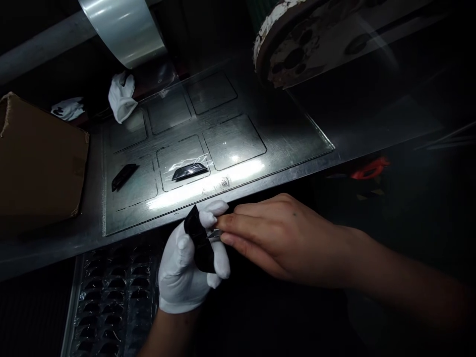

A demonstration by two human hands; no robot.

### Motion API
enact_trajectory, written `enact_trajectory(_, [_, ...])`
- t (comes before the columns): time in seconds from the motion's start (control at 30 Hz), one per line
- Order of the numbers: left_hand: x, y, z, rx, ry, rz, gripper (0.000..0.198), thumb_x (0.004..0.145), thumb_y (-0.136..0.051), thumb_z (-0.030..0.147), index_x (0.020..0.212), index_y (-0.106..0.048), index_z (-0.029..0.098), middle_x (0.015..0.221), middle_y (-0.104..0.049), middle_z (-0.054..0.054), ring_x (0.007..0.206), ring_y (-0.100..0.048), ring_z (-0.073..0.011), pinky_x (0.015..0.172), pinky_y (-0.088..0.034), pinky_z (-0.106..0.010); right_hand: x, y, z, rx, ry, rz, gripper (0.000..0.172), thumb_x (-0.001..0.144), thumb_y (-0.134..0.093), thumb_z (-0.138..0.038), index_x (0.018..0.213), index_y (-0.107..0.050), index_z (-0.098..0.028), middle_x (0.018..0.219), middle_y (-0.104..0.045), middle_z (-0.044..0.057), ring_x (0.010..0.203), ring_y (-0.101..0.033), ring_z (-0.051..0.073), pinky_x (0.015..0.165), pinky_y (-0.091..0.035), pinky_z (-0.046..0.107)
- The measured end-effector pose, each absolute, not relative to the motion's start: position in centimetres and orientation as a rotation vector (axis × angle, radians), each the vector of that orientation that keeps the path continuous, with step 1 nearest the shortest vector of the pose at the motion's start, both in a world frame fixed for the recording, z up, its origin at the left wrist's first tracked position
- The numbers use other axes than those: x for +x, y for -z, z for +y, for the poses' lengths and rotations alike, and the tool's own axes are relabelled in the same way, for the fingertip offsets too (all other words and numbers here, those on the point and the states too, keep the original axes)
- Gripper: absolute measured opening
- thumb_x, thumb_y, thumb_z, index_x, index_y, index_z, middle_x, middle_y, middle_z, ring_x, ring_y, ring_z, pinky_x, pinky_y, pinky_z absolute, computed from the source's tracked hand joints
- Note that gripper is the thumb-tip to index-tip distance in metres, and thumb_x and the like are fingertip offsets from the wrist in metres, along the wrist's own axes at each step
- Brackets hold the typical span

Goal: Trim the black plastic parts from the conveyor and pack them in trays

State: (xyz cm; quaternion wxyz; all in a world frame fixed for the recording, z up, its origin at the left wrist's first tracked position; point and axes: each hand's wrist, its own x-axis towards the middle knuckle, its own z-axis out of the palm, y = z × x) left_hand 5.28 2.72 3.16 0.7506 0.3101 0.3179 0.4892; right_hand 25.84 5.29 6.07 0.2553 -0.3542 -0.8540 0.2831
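My left hand [186,277], in a white glove, grips a curved black plastic part [201,243] between thumb and fingers, tilted up just off the table's front edge. My bare right hand [275,233] pinches a small pointed metal blade [214,234], its tip at the black part's surface; the rest of the tool is hidden in the fingers. On the table mat behind lie a glossy black part [190,171] on a piece of clear film and another black part [124,177] further left.
A cardboard box [40,158] stands at left. Behind are a white glove [122,96] and a large roll of film [126,29]. A worn machine wheel [293,54] overhangs the right. Below left, a tray [72,307] holds several black parts. Red-handled scissors [370,168] lie right.
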Motion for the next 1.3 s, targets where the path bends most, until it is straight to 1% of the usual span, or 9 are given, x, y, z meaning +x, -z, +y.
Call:
enact_trajectory(0.2, [5.0, -2.9, 2.6, 0.654, -1.051, 0.697, 0.038, 0.097, -0.064, 0.052, 0.117, -0.077, 0.022, 0.136, -0.072, -0.013, 0.043, -0.058, -0.0023, 0.033, -0.036, -0.016, 26.5, -6.5, 5.3, -0.854, -0.876, -2.324, 0.025, 0.106, -0.058, -0.028, 0.123, -0.074, -0.019, 0.102, -0.080, 0.003, 0.082, -0.074, 0.016, 0.069, -0.053, 0.027])
enact_trajectory(0.3, [5.0, -3.3, 2.6, 0.699, -1.060, 0.758, 0.040, 0.097, -0.064, 0.054, 0.119, -0.077, 0.024, 0.100, -0.081, -0.008, 0.043, -0.058, -0.0040, 0.040, -0.041, -0.015, 27.4, -7.2, 5.7, -0.888, -0.926, -2.181, 0.031, 0.108, -0.054, -0.026, 0.135, -0.069, -0.019, 0.117, -0.079, 0.005, 0.103, -0.074, 0.016, 0.087, -0.057, 0.027])
enact_trajectory(0.37, [5.0, -3.6, 2.7, 0.730, -1.030, 0.828, 0.041, 0.097, -0.064, 0.054, 0.122, -0.076, 0.024, 0.079, -0.077, -0.005, 0.045, -0.059, -0.0062, 0.044, -0.044, -0.015, 28.0, -7.6, 6.1, -0.938, -0.882, -2.137, 0.035, 0.108, -0.053, -0.024, 0.141, -0.065, -0.022, 0.121, -0.077, 0.005, 0.110, -0.071, 0.018, 0.094, -0.057, 0.030])
enact_trajectory(0.4, [5.1, -3.7, 2.7, 0.742, -1.014, 0.862, 0.042, 0.096, -0.064, 0.055, 0.122, -0.076, 0.024, 0.079, -0.077, -0.005, 0.047, -0.059, -0.0068, 0.045, -0.045, -0.015, 28.1, -7.8, 6.3, -0.951, -0.839, -2.143, 0.035, 0.108, -0.053, -0.024, 0.141, -0.066, -0.023, 0.119, -0.076, 0.004, 0.109, -0.071, 0.019, 0.094, -0.057, 0.032])
enact_trajectory(0.53, [5.1, -3.5, 2.5, 0.796, -1.038, 0.915, 0.043, 0.093, -0.067, 0.056, 0.117, -0.076, 0.021, 0.107, -0.077, -0.008, 0.052, -0.059, -0.0063, 0.045, -0.049, -0.018, 27.9, -7.8, 7.0, -0.952, -0.665, -2.272, 0.032, 0.108, -0.052, -0.027, 0.135, -0.070, -0.022, 0.106, -0.076, 0.006, 0.101, -0.069, 0.022, 0.087, -0.057, 0.038])
enact_trajectory(0.77, [4.8, -3.8, 1.9, 0.909, -1.009, 1.006, 0.043, 0.094, -0.067, 0.056, 0.113, -0.074, 0.017, 0.086, -0.070, -0.005, 0.054, -0.059, -0.0089, 0.045, -0.044, -0.019, 27.4, -8.3, 7.4, -0.985, -0.575, -2.415, 0.032, 0.109, -0.053, -0.030, 0.133, -0.073, -0.024, 0.101, -0.076, 0.005, 0.095, -0.067, 0.023, 0.080, -0.055, 0.038])
enact_trajectory(0.93, [5.0, -4.7, 2.2, 0.877, -0.921, 1.064, 0.037, 0.091, -0.073, 0.050, 0.111, -0.074, 0.019, 0.073, -0.069, -0.002, 0.056, -0.061, -0.0124, 0.054, -0.055, -0.024, 27.4, -8.7, 7.6, -0.992, -0.510, -2.489, 0.032, 0.107, -0.055, -0.028, 0.133, -0.073, -0.023, 0.101, -0.076, 0.005, 0.092, -0.066, 0.024, 0.081, -0.054, 0.039])
enact_trajectory(1.1, [5.3, -5.0, 2.4, 0.840, -0.912, 1.099, 0.036, 0.087, -0.078, 0.048, 0.107, -0.076, 0.018, 0.103, -0.078, -0.011, 0.059, -0.067, -0.0147, 0.052, -0.057, -0.026, 27.5, -8.6, 7.4, -0.992, -0.517, -2.494, 0.032, 0.107, -0.055, -0.029, 0.133, -0.072, -0.023, 0.101, -0.076, 0.005, 0.091, -0.064, 0.024, 0.079, -0.054, 0.039])
enact_trajectory(1.3, [5.4, -5.0, 2.2, 0.845, -0.908, 1.108, 0.031, 0.090, -0.075, 0.044, 0.107, -0.077, 0.019, 0.106, -0.078, -0.010, 0.059, -0.067, -0.0127, 0.055, -0.059, -0.025, 27.4, -8.7, 7.2, -1.031, -0.488, -2.515, 0.031, 0.105, -0.057, -0.025, 0.131, -0.073, -0.022, 0.099, -0.075, 0.006, 0.091, -0.064, 0.024, 0.078, -0.052, 0.038])
